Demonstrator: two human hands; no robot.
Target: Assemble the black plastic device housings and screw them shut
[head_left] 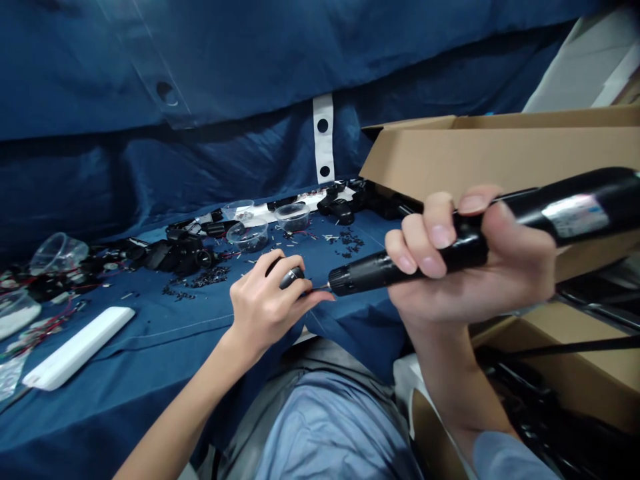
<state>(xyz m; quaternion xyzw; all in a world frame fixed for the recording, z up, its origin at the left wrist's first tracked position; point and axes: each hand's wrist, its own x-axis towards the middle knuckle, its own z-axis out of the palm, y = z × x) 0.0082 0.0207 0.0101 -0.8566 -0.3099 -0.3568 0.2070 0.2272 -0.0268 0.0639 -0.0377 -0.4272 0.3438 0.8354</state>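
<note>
Wrapped around a long black electric screwdriver (pixel 360 272) is my right hand (pixel 450 260), with the tool lying almost level and its tip pointing left. My left hand (pixel 270 293) grips a small rounded black plastic part (pixel 291 276) at the table's front edge. The screwdriver's thin bit reaches that part beside my left thumb; whether it sits in a screw is hidden by the fingers. Behind my left hand are small clear plastic cups (pixel 249 235) and a scatter of tiny black pieces (pixel 347 243).
A blue cloth covers the table (pixel 170 340). On the left lie a long white bar (pixel 80 347), a tipped clear cup (pixel 60 253) and a pile of black parts (pixel 185 250). An open cardboard box (pixel 500 153) stands back right; another box (pixel 585 353) with black items sits lower right.
</note>
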